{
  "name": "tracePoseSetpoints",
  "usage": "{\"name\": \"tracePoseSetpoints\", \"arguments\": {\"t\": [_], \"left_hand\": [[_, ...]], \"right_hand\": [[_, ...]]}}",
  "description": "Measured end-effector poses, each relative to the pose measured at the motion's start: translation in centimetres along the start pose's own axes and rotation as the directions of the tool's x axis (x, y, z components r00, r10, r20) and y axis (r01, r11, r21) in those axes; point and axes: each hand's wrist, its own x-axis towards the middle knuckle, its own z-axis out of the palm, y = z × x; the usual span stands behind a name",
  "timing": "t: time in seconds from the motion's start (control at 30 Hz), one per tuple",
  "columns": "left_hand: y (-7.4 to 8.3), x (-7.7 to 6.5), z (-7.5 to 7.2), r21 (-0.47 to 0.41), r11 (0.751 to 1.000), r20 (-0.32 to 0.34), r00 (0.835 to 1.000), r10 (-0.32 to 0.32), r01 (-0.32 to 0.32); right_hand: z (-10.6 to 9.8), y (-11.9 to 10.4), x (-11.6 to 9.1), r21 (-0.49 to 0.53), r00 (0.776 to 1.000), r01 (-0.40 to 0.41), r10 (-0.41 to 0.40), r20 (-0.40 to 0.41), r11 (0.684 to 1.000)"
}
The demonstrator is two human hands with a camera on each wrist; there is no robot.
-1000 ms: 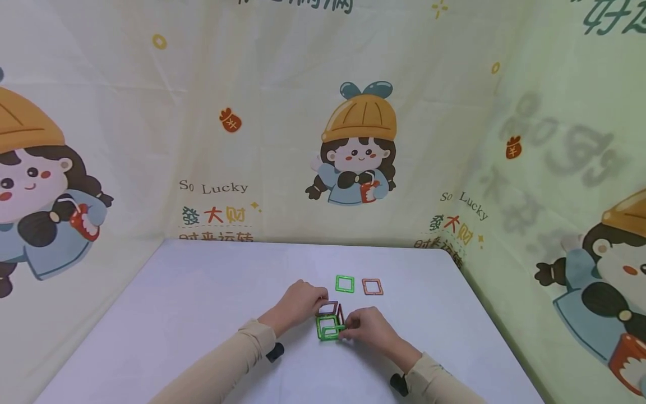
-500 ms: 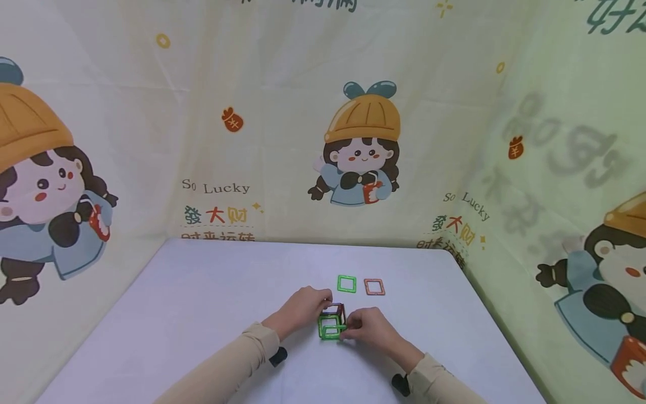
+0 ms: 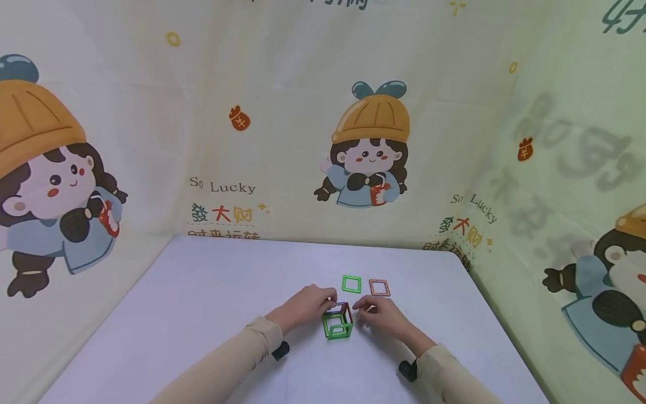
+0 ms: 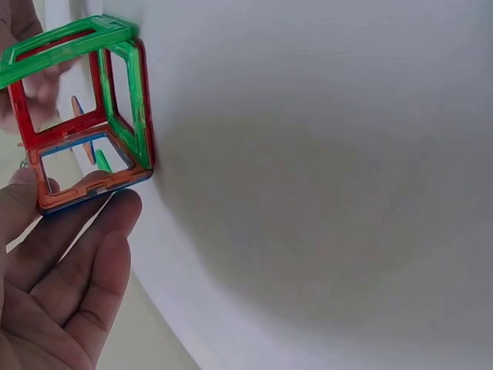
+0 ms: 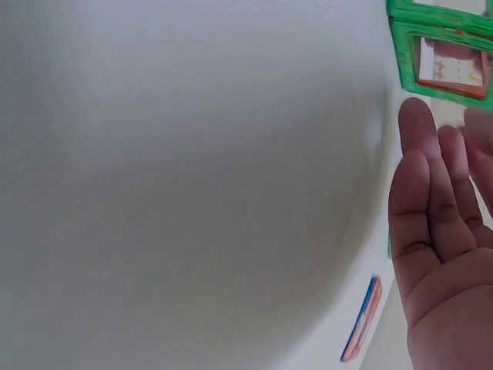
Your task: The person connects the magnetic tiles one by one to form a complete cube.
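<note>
A box-like frame of magnetic tiles [image 3: 339,337], with green, red and orange square frames joined at their edges, stands on the white table. My left hand [image 3: 307,306] is at its far left corner. In the left wrist view, the thumb and fingers pinch an orange and blue tile [image 4: 120,181] on one side of the box. My right hand [image 3: 386,318] is just right of the box and holds nothing. Its fingers lie extended below a green tile [image 5: 407,55] in the right wrist view, with a gap between them.
Behind the box a loose green square tile [image 3: 351,291] and a loose orange square tile [image 3: 380,294] lie flat, side by side. A printed cloth [image 3: 292,146] hangs behind the white table [image 3: 242,269] and along its sides.
My right hand has let go of the box's green tile and moved off to the right and away from me. The left hand stays at the far left corner. The head view has shifted slightly.
</note>
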Motion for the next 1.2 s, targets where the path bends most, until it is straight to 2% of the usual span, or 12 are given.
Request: {"name": "tracePoseSetpoints", "arguments": {"t": [0.07, 0.2, 0.43, 0.53, 0.6, 0.73, 0.83, 0.93, 1.07, 1.2], "left_hand": [[-0.1, 0.2, 0.0, -0.005, 1.000, 0.009, 1.000, 0.004, -0.004], [-0.2, 0.6, -0.3, -0.065, 0.998, 0.058, 0.998, -0.006, 0.010], [-0.7, 2.1, -0.2, -0.235, 0.971, 0.146, 0.989, -0.009, 0.043], [-0.9, 2.6, -0.1, -0.247, 0.966, 0.155, 0.987, -0.037, 0.075], [-1.0, 2.9, -0.1, -0.205, 0.975, 0.143, 0.988, -0.061, 0.089], [-0.8, 3.5, 0.0, -0.036, 0.994, 0.118, 0.988, -0.099, 0.104], [-0.4, 3.9, 0.2, 0.083, 0.992, 0.115, 0.988, -0.100, 0.091], [-0.1, 4.4, 0.6, 0.166, 0.983, 0.121, 0.988, -0.097, 0.077], [-0.1, 4.6, 1.4, 0.248, 0.966, 0.125, 0.986, -0.110, 0.076], [-0.6, 4.3, 1.5, 0.252, 0.963, 0.105, 0.986, -0.126, 0.096]], "right_hand": [[0.3, -0.1, 0.6, 0.013, 1.000, 0.005, -0.005, -0.002, 1.000], [0.7, -0.4, 1.2, -0.030, 0.997, 0.051, -0.049, 0.056, 0.998], [0.4, -0.2, 0.3, -0.046, 0.998, 0.013, -0.010, 0.061, 0.999], [0.3, -0.1, -0.1, -0.047, 0.998, 0.010, -0.007, 0.066, 0.999], [0.3, -0.1, -0.4, -0.045, 0.997, 0.021, -0.018, 0.069, 0.999], [0.3, -0.2, -0.9, -0.046, 0.997, 0.030, -0.027, 0.065, 0.998], [0.3, -0.2, -1.2, -0.056, 0.997, 0.041, -0.038, 0.060, 0.998], [0.3, -0.2, -1.4, -0.060, 0.997, 0.046, -0.042, 0.058, 0.997], [0.4, -0.4, -1.7, -0.054, 0.998, 0.034, -0.031, 0.056, 0.998], [0.5, -0.8, -2.1, -0.054, 0.998, 0.036, -0.033, 0.055, 0.998]]}}
